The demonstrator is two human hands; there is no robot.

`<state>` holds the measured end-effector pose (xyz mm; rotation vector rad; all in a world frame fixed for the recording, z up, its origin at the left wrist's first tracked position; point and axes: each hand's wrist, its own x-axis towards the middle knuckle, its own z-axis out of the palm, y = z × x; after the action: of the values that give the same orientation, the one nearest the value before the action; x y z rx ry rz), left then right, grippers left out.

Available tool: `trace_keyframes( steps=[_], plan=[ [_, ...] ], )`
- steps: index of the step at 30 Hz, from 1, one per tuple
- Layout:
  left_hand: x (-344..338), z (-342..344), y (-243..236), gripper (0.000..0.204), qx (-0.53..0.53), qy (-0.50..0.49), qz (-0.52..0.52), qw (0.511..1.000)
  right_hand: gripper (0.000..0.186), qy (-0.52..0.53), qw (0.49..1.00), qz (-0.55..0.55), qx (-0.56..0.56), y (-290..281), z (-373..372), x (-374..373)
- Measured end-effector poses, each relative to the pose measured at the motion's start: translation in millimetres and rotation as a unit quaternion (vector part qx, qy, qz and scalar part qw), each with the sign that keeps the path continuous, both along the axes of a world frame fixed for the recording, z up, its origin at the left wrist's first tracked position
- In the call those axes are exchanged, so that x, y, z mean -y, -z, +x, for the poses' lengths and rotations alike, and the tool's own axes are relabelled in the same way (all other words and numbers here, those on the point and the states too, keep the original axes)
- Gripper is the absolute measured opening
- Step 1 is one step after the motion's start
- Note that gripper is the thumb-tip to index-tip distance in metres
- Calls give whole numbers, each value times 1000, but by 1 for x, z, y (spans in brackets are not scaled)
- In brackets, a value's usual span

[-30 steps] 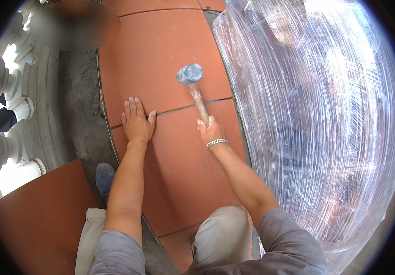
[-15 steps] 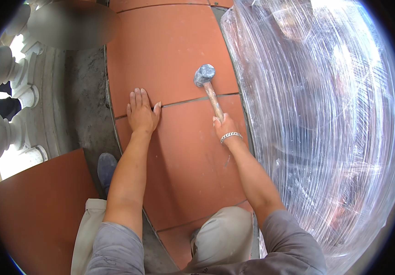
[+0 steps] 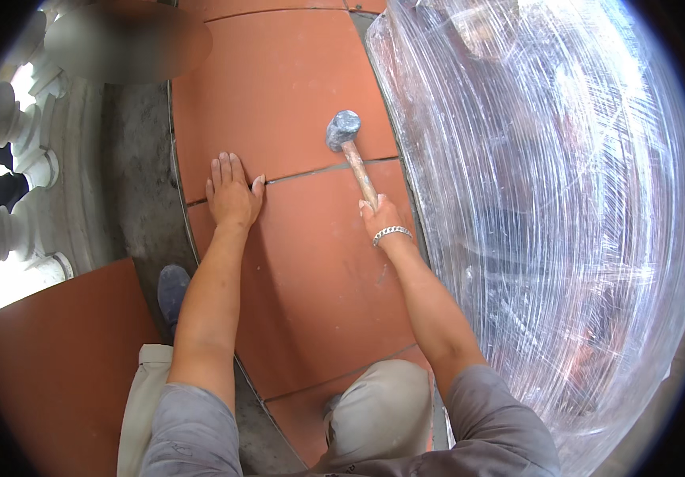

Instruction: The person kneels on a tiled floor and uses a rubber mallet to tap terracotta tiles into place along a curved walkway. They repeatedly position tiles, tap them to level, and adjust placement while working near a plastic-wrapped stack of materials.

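The person's left hand point(image 3: 233, 200) lay palm down at the left end of the joint point(image 3: 322, 169) between two terracotta tiles, its fingers extended and unclenched toward the far tile point(image 3: 287, 87). To the right, the right hand point(image 3: 383, 217) (a silver chain bracelet point(image 3: 391, 232) circled that wrist) had its fingers wrapped around the wooden handle of a grey-headed mallet point(image 3: 353, 157). The mallet's head was over the right part of the far tile; whether it touched could not be told. The near tile point(image 3: 326, 262) stretched between the forearms. A plastic-wrapped stack point(image 3: 533, 222) stood right, and another tile point(image 3: 64, 358) lay near left.
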<state>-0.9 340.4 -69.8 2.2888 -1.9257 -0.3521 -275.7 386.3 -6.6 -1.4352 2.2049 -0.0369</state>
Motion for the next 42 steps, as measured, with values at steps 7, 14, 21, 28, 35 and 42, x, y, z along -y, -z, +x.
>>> trace_keyframes(
  steps=[7, 14, 21, 28, 35, 42],
  plan=[
    [-37, 2, -4, 71, -24, 77, 8, 997, 42, -27, 974, -206, 88, -14, 30, 31],
    [-58, 2, 3, 68, -19, 65, -16, 998, 57, 10, 997, -68, 44, 18, 64, 65],
    [-58, -1, 2, 67, -33, 57, -7, 998, 54, -14, 999, -39, 26, 18, 60, 78],
    [-56, -1, -1, 67, -53, 49, -15, 997, 50, -25, 1000, 6, 16, 8, 87, 108],
    [-25, 9, -25, 75, -73, 65, 57, 994, 47, -19, 1000, 11, 11, 6, 99, 123],
    [19, 26, -42, 89, -75, 43, 112, 990, 46, -9, 999, -20, 28, 19, 98, 121]
  ],
)
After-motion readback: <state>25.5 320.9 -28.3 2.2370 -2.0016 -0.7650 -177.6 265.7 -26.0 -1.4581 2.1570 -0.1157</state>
